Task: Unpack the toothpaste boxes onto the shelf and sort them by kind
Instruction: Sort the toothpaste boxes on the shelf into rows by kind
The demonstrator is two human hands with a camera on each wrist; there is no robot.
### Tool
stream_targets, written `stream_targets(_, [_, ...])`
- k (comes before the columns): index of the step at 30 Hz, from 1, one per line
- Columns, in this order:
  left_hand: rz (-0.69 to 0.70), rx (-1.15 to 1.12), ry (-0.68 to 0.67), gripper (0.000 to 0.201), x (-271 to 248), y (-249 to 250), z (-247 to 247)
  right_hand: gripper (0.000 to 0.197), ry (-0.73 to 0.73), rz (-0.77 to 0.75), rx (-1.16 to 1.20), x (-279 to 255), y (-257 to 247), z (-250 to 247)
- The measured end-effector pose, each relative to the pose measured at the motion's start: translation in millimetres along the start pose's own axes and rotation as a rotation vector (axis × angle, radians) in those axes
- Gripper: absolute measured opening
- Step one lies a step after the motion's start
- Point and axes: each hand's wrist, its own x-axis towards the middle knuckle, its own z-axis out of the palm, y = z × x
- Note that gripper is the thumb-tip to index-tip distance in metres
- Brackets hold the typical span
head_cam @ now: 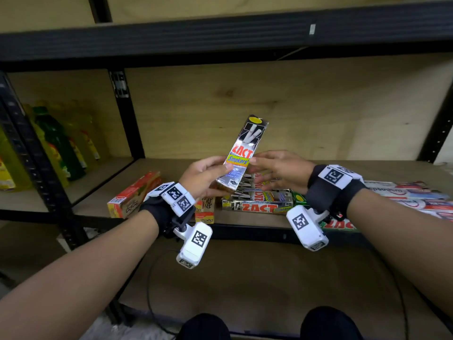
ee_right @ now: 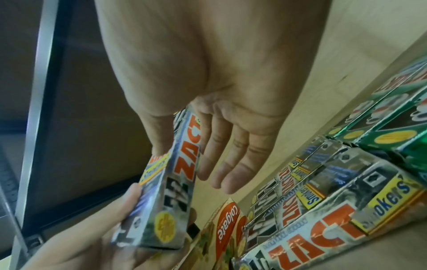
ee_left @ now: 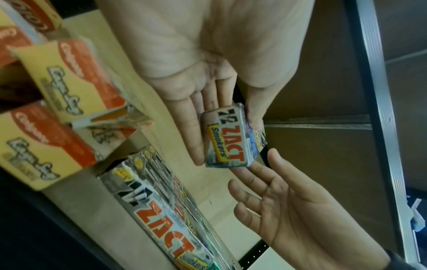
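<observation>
1. Silver card, red "ZACT" lettering and a yellow-green "Smokers'" band: that is the ZACT Smokers' box [head_cam: 241, 157] we see held up above the shelf board [head_cam: 343, 168], tilted with its far end leaning right.
2. We find the left hand [head_cam: 204, 177] gripping the box's lower end, thumb on one side and fingers curled along the other (the left wrist view shows this end clamped between them).
3. We see the right hand [head_cam: 278, 169] with fingers straight and loosely spread; its thumb and fingertips touch the box's right edge about at the "Smokers'" band, without closing round it.
4. Below the hands we read more "ZACT" and "Smokers'" print on a silver ZACT stack [head_cam: 257, 204] lying flat near the shelf's front edge.
5. Left of that stack lie yellow-and-red Colgate boxes [head_cam: 133, 195] (the name is readable in the right wrist view); one stands on end just beside the stack.
6. Right of the silver ones we note green ZACT boxes [head_cam: 339, 224], then white Pepsodent boxes [head_cam: 411, 195] further right.
7. In the neighbouring bay to the left stand yellow and green bottles [head_cam: 58, 146], labels too blurred to read.
</observation>
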Motion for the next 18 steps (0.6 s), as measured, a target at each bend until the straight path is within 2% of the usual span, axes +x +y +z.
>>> stream_targets(6, [-0.024, -0.083, -0.044, 0.037, -2.5, -9.6, 16.6, 0.055, 0.041, 0.018, 0.03, -1.6, 5.0, 0.5])
stream_targets(10, [-0.015, -0.102, -0.093, 0.043, -1.1, -12.0, 18.8, 0.039, 0.004, 0.057, 0.084, -8.4, 10.1, -5.2])
stream_targets(12, [0.008, -0.195, -0.084, 0.057, 2.7, -8.8, 15.4, 0.031, 0.002, 0.069, 0.062, -11.8, 12.9, -10.2])
stream_targets(15, [0.009, -0.312, -0.06, 0.092, 9.0, -3.9, 5.2, 0.028, -0.039, 0.123, 0.061, -18.6, 17.6, -20.7])
stream_targets(16, [0.001, -0.252, -0.079, 0.101, 9.6, -2.2, 1.5, 0.028, -0.065, 0.149, 0.039, -21.7, 18.8, -24.8])
stream_targets(18, [-0.003, 0.074, -0.15, 0.11, 7.5, -0.8, -3.8, 0.029, -0.104, 0.193, -0.053, -27.1, 22.3, -31.1])
